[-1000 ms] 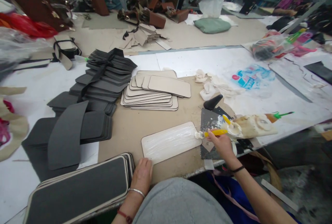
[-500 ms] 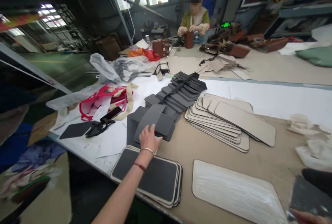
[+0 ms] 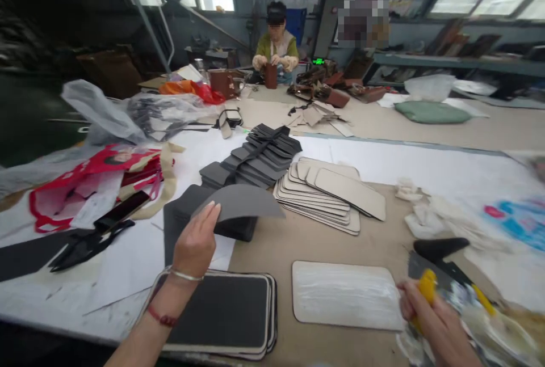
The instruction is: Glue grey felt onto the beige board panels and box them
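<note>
Over the near desk [image 3: 80, 313], the left hand [image 3: 196, 248] is pinching the left end of a dark grey sheet [image 3: 249, 203], its grip closed, the sheet bowing above a grey stack [image 3: 236, 230]. It's looking light and bendy, best taken by an edge. The right hand [image 3: 440, 319] is clasping a yellow handle [image 3: 427, 286] beside a coated board [image 3: 347, 296], which is lying flat and probably slick.

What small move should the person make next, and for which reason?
Probably, the left hand should bring the grey sheet over the pale board: the hand grips the sheet by one end, and glossy white streaks, perhaps adhesive, cover the board. The right hand, holding a yellow-handled tool at the board's right end, should probably give way.
</note>
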### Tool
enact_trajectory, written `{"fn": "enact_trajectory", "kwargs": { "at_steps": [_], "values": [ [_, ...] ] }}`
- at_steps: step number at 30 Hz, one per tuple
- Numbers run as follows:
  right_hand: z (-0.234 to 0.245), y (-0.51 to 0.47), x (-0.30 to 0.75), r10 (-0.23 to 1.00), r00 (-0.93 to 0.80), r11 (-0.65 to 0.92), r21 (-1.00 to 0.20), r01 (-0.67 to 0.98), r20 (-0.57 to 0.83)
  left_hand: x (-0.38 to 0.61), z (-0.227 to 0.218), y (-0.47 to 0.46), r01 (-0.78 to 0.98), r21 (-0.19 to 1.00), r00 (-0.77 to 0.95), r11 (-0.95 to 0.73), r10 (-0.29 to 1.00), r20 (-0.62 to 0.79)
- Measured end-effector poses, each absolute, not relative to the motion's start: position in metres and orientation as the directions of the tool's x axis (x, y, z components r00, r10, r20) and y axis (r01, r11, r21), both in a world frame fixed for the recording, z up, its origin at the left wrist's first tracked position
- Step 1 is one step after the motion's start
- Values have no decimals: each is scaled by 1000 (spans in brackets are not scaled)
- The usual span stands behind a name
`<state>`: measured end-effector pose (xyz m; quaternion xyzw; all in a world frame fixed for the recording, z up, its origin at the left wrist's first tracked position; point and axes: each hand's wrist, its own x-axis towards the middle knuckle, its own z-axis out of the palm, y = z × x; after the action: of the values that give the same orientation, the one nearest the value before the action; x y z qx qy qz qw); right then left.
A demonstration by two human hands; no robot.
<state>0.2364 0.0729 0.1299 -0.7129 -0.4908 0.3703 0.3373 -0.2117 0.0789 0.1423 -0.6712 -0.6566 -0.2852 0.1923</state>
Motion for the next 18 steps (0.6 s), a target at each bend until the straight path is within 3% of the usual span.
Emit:
{"fn": "enact_trajectory", "kwargs": {
  "at_steps": [4, 11, 18],
  "values": [
    [156, 83, 191, 905, 84, -422, -906, 44, -417, -141, 160, 59, 900, 110, 238, -423, 686, 687],
    [147, 80, 194, 782, -137, -618, -784, -53, -607, -50, 152, 38, 808, 258, 220, -530, 677, 702],
    [127, 60, 231, 687, -228, -723, -622, -299, -690, -11, 144, 30, 738, 281, 297, -614, 668, 682]
  ]
}}
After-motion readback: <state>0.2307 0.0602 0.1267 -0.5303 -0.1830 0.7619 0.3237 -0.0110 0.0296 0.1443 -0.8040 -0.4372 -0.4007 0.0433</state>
